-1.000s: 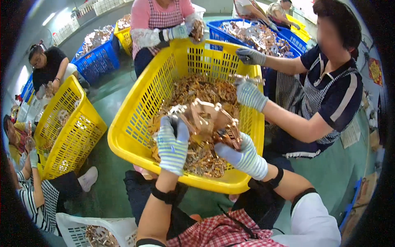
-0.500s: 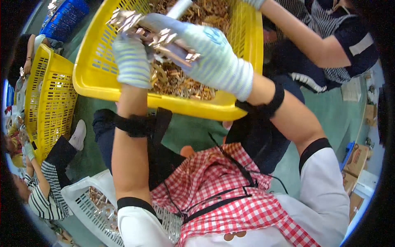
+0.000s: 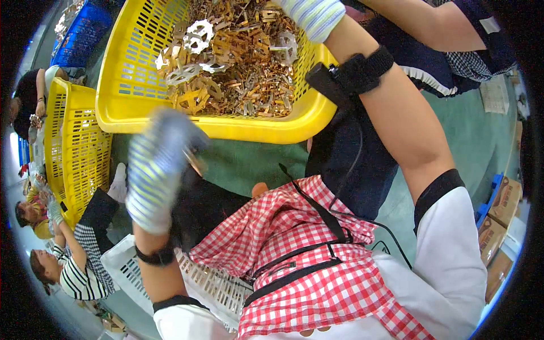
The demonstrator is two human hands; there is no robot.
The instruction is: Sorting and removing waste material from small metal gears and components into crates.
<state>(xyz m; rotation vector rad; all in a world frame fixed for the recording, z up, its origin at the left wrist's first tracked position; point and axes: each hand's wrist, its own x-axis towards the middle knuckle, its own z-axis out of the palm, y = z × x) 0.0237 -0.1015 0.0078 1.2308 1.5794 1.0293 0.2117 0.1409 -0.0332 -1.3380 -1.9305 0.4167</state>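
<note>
Left hand [image 3: 154, 173] at yellow basket's [image 3: 243, 131] near edge, right hand [image 3: 314, 16] at its right side.
Left fingers blurred, copper piece [image 3: 196, 162] just right of them; can't tell if clamped. Right fingers out of view, can't tell. Metal parts [image 3: 249, 68] inside yellow basket; white basket [image 3: 212, 286] near left.

Coppery and silvery metal pieces [image 3: 249, 73] lie in a loose, tangled heap inside the yellow basket [image 3: 272, 134]; a spoked silvery disc [image 3: 198, 30] rests on top; a small coppery piece [image 3: 195, 162], motion-blurred, juts from the left grip [image 3: 157, 167].
</note>
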